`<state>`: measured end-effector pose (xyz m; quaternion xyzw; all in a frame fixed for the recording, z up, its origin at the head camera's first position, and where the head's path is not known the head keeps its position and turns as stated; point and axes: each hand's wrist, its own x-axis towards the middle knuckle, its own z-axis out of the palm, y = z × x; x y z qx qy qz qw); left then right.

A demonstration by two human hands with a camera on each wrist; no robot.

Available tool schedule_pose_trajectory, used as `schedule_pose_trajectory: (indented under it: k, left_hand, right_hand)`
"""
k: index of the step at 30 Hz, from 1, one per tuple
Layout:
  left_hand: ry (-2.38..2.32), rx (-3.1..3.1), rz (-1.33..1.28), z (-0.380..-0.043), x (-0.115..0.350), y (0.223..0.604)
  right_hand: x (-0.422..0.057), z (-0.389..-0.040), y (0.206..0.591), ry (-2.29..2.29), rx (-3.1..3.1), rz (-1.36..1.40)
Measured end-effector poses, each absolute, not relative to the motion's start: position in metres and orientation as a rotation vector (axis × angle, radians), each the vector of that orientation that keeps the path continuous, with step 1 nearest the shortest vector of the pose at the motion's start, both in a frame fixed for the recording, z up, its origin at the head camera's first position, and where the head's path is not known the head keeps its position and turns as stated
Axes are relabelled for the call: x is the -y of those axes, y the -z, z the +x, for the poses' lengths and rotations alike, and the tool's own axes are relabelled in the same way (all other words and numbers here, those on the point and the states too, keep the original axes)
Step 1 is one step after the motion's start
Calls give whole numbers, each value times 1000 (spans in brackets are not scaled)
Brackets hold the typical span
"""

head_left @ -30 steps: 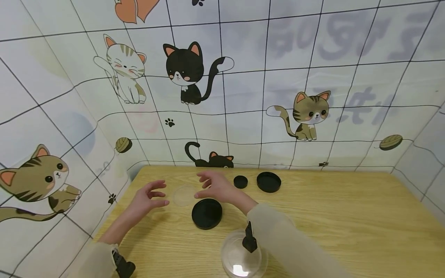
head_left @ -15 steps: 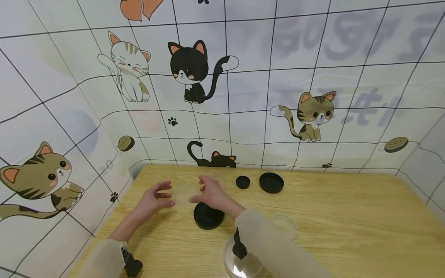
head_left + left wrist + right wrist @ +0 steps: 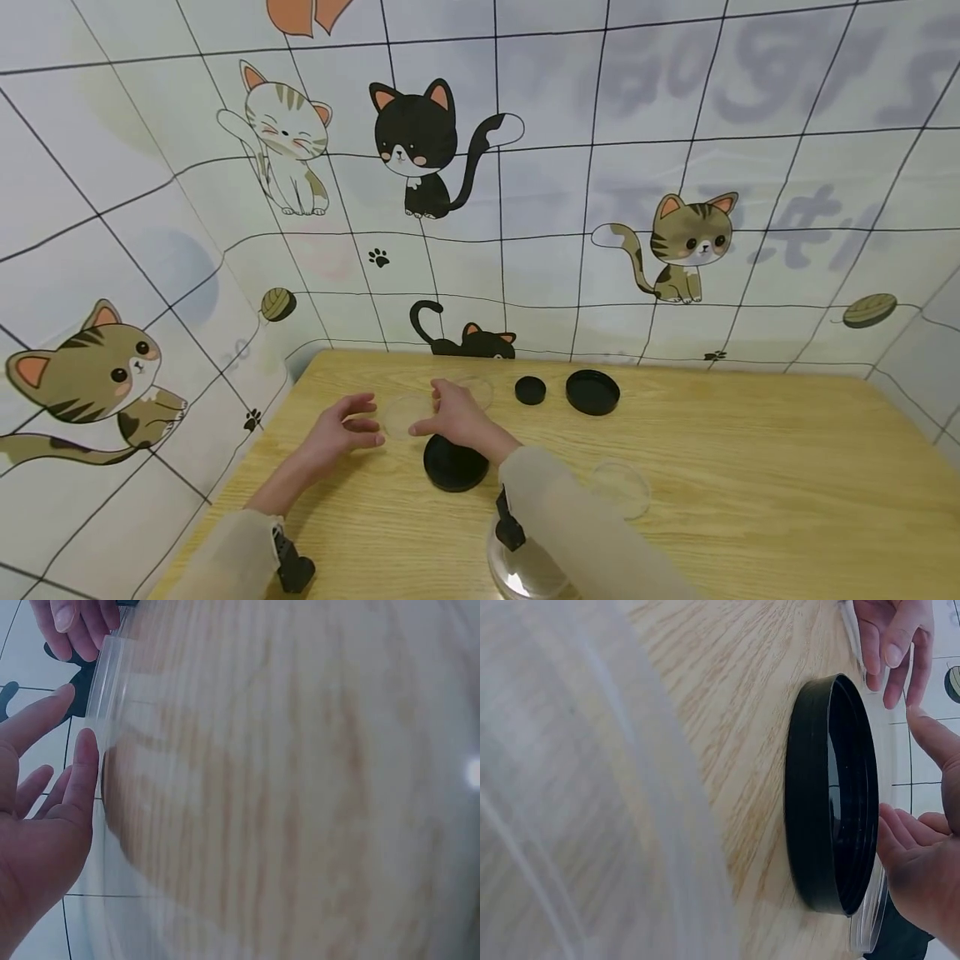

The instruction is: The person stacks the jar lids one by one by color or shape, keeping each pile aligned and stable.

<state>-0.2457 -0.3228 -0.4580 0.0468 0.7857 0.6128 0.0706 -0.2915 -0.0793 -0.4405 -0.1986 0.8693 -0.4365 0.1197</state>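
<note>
Both bare hands hover over a clear shallow disc [image 3: 401,417] at the table's left back, one on each side. My left hand [image 3: 341,433] has its fingers relaxed and parted, with nothing between them. Opposite it, my right hand [image 3: 461,417] reaches over a large black round lid [image 3: 456,471], its thumb and fingers spread apart. The right wrist view shows that black lid [image 3: 810,795] lying hollow side up. Just behind the right hand lies another clear disc [image 3: 480,390]. I cannot tell whether the right fingertips touch the disc between the hands.
Toward the back sit a small black lid [image 3: 530,390] and a medium black lid [image 3: 592,392]. A clear disc [image 3: 621,489] lies right of my right sleeve. Partly under that sleeve stands a clear round container [image 3: 521,571]. A cat-print cloth wall [image 3: 555,192] borders the table [image 3: 750,467].
My right hand has moved left and a little nearer, uncovering the clear disc behind it and the one beside the sleeve. The left hand has shifted slightly right. The head view has turned slightly.
</note>
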Motion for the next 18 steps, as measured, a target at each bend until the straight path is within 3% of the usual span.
schedule_pose_trajectory:
  k: [18]
  left_hand:
    - [-1779, -2408, 20, -254, 312, 457]
  right_hand:
    - [90, -297, 445, 1192, -2614, -636]
